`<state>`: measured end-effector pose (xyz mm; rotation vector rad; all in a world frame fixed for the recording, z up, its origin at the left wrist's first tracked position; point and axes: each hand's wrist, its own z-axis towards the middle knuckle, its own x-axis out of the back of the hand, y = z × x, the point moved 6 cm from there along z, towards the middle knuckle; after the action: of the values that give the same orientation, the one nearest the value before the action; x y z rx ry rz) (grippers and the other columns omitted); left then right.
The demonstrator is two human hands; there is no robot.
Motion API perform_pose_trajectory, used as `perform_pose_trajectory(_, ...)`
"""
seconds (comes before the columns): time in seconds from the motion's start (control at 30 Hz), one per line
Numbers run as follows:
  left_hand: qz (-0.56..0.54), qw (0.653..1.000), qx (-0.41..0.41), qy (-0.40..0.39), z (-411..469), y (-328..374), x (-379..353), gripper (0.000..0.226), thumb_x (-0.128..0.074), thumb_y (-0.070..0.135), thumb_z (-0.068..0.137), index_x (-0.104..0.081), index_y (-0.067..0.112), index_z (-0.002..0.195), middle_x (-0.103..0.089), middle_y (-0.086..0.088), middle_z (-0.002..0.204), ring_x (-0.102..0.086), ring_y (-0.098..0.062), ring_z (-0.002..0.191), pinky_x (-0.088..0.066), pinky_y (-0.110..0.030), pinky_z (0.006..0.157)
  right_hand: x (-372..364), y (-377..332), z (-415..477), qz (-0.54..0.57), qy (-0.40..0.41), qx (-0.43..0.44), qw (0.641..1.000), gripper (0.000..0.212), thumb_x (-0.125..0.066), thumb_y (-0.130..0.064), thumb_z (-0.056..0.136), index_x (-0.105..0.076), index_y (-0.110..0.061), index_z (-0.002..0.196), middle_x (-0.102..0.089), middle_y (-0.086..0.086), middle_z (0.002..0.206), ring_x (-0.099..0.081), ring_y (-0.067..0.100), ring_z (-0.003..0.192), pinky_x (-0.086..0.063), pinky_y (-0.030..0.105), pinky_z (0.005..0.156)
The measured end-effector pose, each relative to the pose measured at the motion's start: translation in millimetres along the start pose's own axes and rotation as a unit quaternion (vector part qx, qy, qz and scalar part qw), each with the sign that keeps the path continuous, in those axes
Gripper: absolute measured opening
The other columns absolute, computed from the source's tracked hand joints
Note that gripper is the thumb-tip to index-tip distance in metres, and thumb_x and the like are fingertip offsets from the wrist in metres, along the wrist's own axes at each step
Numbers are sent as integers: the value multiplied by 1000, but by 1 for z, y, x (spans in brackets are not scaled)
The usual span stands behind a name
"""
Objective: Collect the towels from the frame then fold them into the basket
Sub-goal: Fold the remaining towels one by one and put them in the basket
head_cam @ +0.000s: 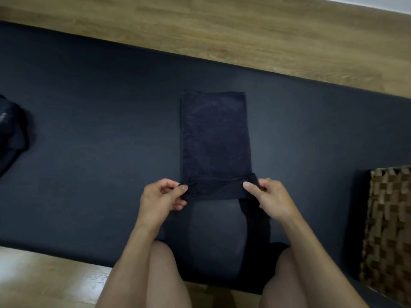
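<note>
The left hand (164, 196) pinches the near left corner of the towel (215, 134), thumb on top and fingers curled close beneath, a narrow grip with cloth between. The right hand (271, 201) does the same at the near right corner, thumb flat on the fabric and the other fingers tucked under. Between the two hands the towel's near end is turned over on itself in a short band (one fold or a roll, the dark cloth does not show which). The rest of the towel lies flat as a long narrow strip running away from the hands to the far side, in the middle of the mat (89, 107).

The mat is dark blue and smooth, laid on a wooden floor (222, 30) that shows both beyond it and at the near left. A pale strip of wall (382, 2) crosses the far right corner. The woven basket (387, 230) stands on the mat at the right, well apart from the towel.

The basket is cut off by the right edge. A dark heap of cloth (11, 134) at the left edge is also cut off and hard to make out. A dark strip below the right hand may be cloth or shadow. Bare knees (164, 274) fill the near edge.
</note>
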<state>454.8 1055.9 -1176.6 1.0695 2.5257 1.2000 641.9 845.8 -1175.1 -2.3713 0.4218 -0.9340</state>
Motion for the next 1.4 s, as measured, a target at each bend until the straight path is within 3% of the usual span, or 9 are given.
perform_pose_trajectory(0.13,-44,999,-6,28,5,4,-3,12,-74,0,82,-65,8,84,-63,-6,69,-66,-16,55,-53,-22,51,-3,-3,2,1,14,-38,999,47,-66,-47,86,-67,-1,86,-65,7,73,-64,24,74,-55,49,80)
perform_pose_trajectory(0.3,-8,984,-177,-30,-4,23,-10,36,-69,-14,78,-72,22,82,-71,1,98,-68,-12,92,-50,-17,81,9,-26,-7,-108,149,43,982,30,-73,-38,84,-48,-21,90,-54,-4,92,-54,18,80,-41,33,68)
perform_pose_trajectory(0.43,356,873,-325,-81,-16,20,-30,44,-83,8,71,-69,41,97,-57,24,129,-40,-12,127,-27,-22,106,-10,-46,-13,-232,139,266,925,23,-61,2,83,-55,-19,91,-52,-3,83,-53,24,67,-47,36,59)
perform_pose_trajectory(0.57,502,768,-394,-52,-20,26,-39,59,-89,10,59,-65,30,108,-63,12,125,-49,-24,119,-41,-36,89,-14,-43,-15,-305,124,375,867,19,-74,-4,79,-73,-17,93,-61,0,89,-59,23,73,-53,32,62)
perform_pose_trajectory(0.77,537,688,-488,-26,-16,34,-38,51,-82,7,66,-66,26,110,-65,10,115,-51,-22,102,-37,-31,80,-13,-21,-14,-390,18,353,850,66,-87,-40,64,-58,-20,121,-58,-3,123,-55,21,106,-53,37,82)
perform_pose_trajectory(0.9,529,670,-522,3,-9,40,-33,39,-72,14,77,-66,22,115,-62,3,116,-50,-22,101,-38,-35,83,-6,-43,-5,-372,37,392,841,36,-74,-20,77,-61,-18,111,-63,-2,108,-58,25,91,-51,38,76)
perform_pose_trajectory(1.07,591,618,-515,57,-1,46,-33,36,-53,23,90,-62,12,123,-57,-8,116,-50,-27,103,-35,-43,87,4,-55,25,-295,-45,289,910,30,-55,-21,97,-52,-19,127,-61,8,113,-55,27,103,-44,40,93)
perform_pose_trajectory(1.27,479,771,-418,16,20,55,-31,34,-41,27,98,-59,18,125,-64,0,100,-53,-24,91,-29,-31,82,10,-56,42,-164,-71,179,968,12,-49,-28,100,-47,-27,112,-64,2,105,-58,22,97,-45,36,85)
perform_pose_trajectory(1.4,373,886,-276,-12,46,63,-32,21,-50,20,99,-61,30,114,-54,16,83,-49,-14,92,-31,-33,95,16,-64,40,-127,68,219,965,9,-60,-23,95,-53,-24,101,-57,-4,98,-52,15,89,-43,30,77)
